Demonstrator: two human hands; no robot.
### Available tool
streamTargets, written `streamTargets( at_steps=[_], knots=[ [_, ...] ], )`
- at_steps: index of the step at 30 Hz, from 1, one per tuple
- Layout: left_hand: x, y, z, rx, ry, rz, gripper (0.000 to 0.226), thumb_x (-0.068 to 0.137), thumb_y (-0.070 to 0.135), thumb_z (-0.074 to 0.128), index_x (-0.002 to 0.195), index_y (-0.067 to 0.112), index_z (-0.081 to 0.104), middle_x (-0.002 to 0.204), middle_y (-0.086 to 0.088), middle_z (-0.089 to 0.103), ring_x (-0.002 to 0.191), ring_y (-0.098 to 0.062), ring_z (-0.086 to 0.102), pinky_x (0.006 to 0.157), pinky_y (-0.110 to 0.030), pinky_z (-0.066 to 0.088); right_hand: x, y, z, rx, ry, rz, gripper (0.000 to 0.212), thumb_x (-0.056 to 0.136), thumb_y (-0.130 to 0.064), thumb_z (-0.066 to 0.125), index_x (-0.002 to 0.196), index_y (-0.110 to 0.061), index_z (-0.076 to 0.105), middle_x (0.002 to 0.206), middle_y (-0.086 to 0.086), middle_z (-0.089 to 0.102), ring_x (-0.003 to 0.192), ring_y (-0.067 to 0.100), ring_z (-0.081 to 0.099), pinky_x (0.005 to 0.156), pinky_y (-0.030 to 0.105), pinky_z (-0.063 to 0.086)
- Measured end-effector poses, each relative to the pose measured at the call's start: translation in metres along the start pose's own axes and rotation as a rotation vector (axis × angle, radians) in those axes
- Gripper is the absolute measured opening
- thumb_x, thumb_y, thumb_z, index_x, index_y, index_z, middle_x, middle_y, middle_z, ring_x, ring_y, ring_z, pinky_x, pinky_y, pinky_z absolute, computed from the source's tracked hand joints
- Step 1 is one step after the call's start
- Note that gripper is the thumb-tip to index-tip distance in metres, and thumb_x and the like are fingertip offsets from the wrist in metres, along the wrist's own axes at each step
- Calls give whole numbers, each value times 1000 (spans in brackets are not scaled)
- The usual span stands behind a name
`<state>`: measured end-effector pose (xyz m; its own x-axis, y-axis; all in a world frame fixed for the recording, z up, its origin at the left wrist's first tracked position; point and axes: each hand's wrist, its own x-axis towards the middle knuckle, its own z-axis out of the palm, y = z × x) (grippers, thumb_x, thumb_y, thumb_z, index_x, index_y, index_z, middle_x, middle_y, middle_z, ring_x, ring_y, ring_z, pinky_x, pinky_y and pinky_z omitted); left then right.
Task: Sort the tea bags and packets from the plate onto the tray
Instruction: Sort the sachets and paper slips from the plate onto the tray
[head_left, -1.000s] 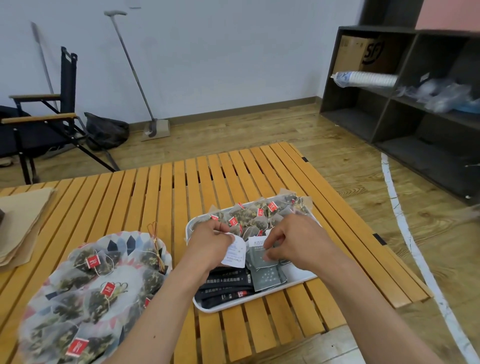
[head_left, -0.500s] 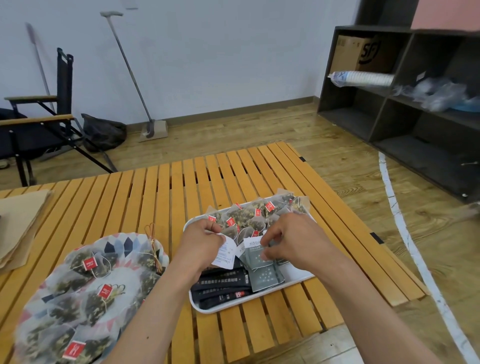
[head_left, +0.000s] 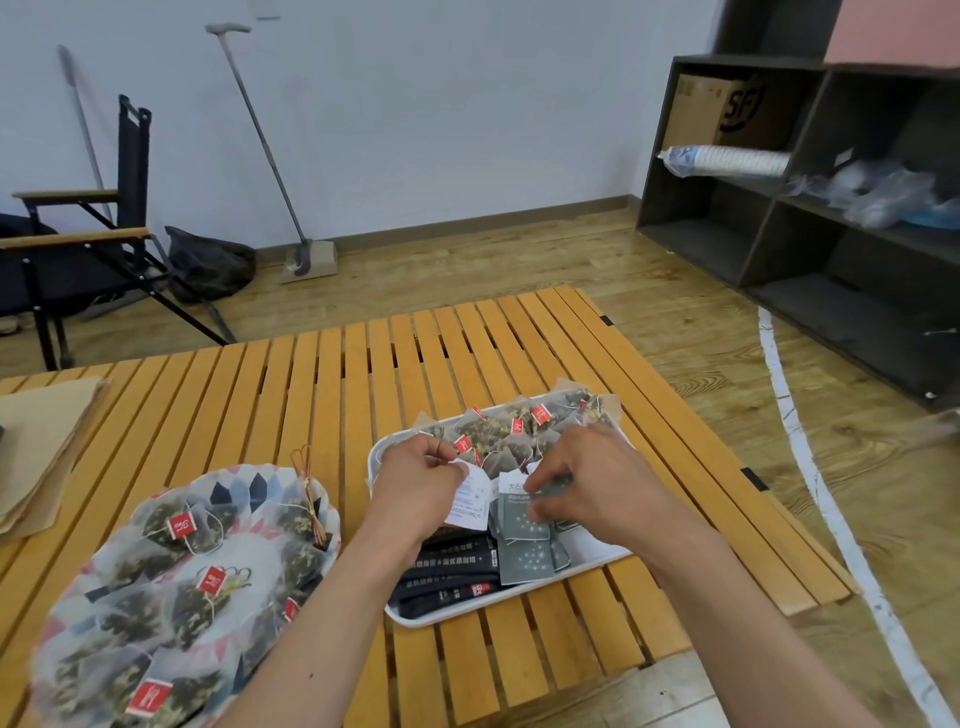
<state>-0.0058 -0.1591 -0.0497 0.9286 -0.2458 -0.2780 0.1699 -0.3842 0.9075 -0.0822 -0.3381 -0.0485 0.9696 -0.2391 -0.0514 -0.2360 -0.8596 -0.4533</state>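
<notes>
we take the white rectangular plastic tray (head_left: 595, 557) as our landmark; it sits on the slatted orange wooden tabletop (head_left: 311, 389), and both hands are over it.

the left hand (head_left: 415, 493) is above the tray's left side, its fingers curled in and its thumb and fingertips pinching a small white paper packet (head_left: 470, 499) by its upper edge. that packet hangs over the middle of the tray, just above the black stick packets (head_left: 447, 571) that lie along the tray's near left edge.

the right hand (head_left: 587, 483) is over the tray's right half, fingers bent down, pinching the top of a grey-green packet printed with white stars (head_left: 524, 519). this packet lies on a small pile of the same kind in the near right part of the tray, touching the black sticks beside it. the two hands are close but apart, with the white packet between them.

along the tray's far side we see a row of mesh pyramid tea bags with red tags (head_left: 509, 436), just beyond the fingers of both hands.

left of the tray, near it but not touching, is the round patterned plate (head_left: 249, 483), heaped with more mesh tea bags (head_left: 182, 525). well to the left of the tray lies a sheet of brown paper (head_left: 36, 447).
</notes>
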Motion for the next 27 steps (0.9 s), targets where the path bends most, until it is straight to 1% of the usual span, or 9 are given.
streamTargets(
  at_steps=[4, 7, 9, 11, 14, 18, 22, 25, 27],
  knots=[
    [-2, 1, 2, -1, -5, 22, 18, 97, 3, 64, 86, 16, 59, 75, 0, 52, 64, -13, 47, 57, -23, 38, 0, 0, 2, -19, 4, -33, 27, 74, -47, 83, 99, -36, 81, 101, -14, 70, 109, 16, 54, 94, 39, 50],
    [-4, 1, 5, -8, -9, 37, 17, 97, 3, 64, 87, 16, 58, 75, -1, 52, 66, -14, 47, 58, -24, 39, 0, -1, 5, -64, 10, -80, 24, 78, -49, 78, 101, -41, 79, 93, -13, 59, 108, 20, 55, 94, 39, 48],
    [-4, 2, 6, -12, -7, 42, 17, 96, 3, 65, 86, 16, 59, 75, -1, 52, 67, -14, 48, 59, -24, 40, -1, -2, 3, -86, -5, -96, 26, 81, -51, 76, 105, -43, 77, 102, -11, 55, 115, 19, 51, 101, 39, 43],
    [-4, 2, 5, -7, -4, 43, 17, 96, 3, 65, 86, 16, 59, 76, -1, 52, 67, -14, 48, 59, -24, 40, -7, -5, -3, -67, -44, -79, 38, 74, -57, 79, 110, -43, 76, 116, -8, 54, 121, 16, 42, 105, 39, 40],
    [-4, 0, 1, 7, -5, 41, 20, 96, 1, 64, 85, 16, 58, 76, 0, 52, 66, -13, 48, 59, -24, 40, -16, -13, -12, -92, -102, -79, 56, 60, -59, 87, 112, -42, 75, 125, -8, 52, 120, 14, 37, 102, 37, 41],
    [-5, -2, -1, 38, -31, 34, 20, 96, 3, 65, 84, 17, 57, 77, 0, 53, 65, -12, 49, 56, -22, 39, -15, -14, -8, -108, -111, -86, 48, 66, -47, 89, 112, -42, 75, 128, -6, 51, 122, 14, 37, 103, 34, 40],
    [-8, -2, 4, 44, -52, 28, 17, 96, 4, 65, 87, 18, 59, 82, -2, 57, 69, -12, 53, 56, -21, 41, -12, -9, -6, -73, -87, -90, 38, 70, -43, 87, 107, -43, 77, 123, -7, 55, 112, 8, 35, 99, 30, 40],
    [-8, -2, 4, 47, -43, 26, 19, 96, 4, 65, 86, 18, 58, 81, -1, 57, 68, -11, 54, 55, -20, 40, -13, -9, -6, -70, -80, -86, 42, 68, -46, 87, 109, -43, 76, 123, -7, 54, 119, 13, 38, 101, 32, 39],
    [-8, -4, 0, 55, -36, 28, 18, 96, 4, 66, 86, 18, 58, 80, 0, 55, 67, -11, 52, 55, -20, 40, -16, -11, -7, -84, -76, -85, 54, 63, -53, 88, 114, -43, 73, 127, -8, 52, 123, 14, 36, 105, 35, 38]
  ],
)
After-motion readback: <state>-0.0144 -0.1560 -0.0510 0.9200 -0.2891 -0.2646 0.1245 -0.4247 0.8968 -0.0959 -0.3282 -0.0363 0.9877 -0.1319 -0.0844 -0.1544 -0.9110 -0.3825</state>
